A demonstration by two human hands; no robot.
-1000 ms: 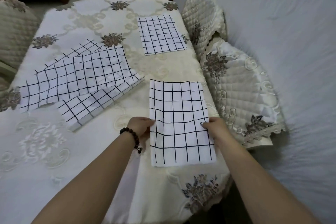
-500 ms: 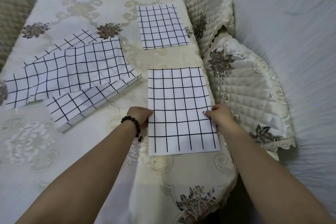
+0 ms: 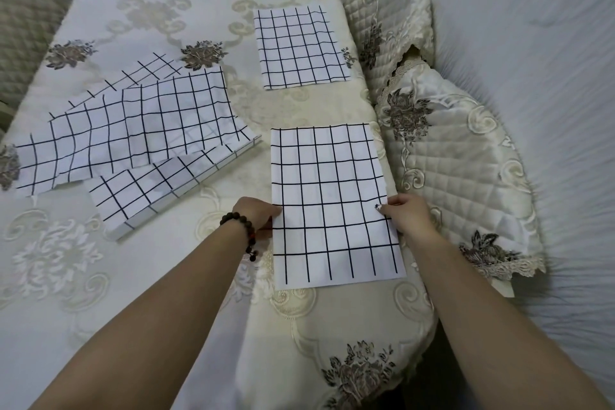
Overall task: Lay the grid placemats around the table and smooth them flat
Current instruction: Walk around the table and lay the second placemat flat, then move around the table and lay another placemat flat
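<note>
Placemat (image 3: 332, 183) slid inward (lies flat), pinched by left hand (image 3: 258, 211) and right hand (image 3: 407, 213).

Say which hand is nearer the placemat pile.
Left. The left hand sits just right of the pile; the right hand is farther, across the near mat at its right edge.

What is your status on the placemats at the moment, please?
Left hand and right hand each pinch a side edge of near placemat. It lies nearly flat; far placemat already laid. Spare pile at left, nothing in the way.

white black-grid placemat (image 3: 332, 200), cream floral tablecloth (image 3: 159, 10)
</note>
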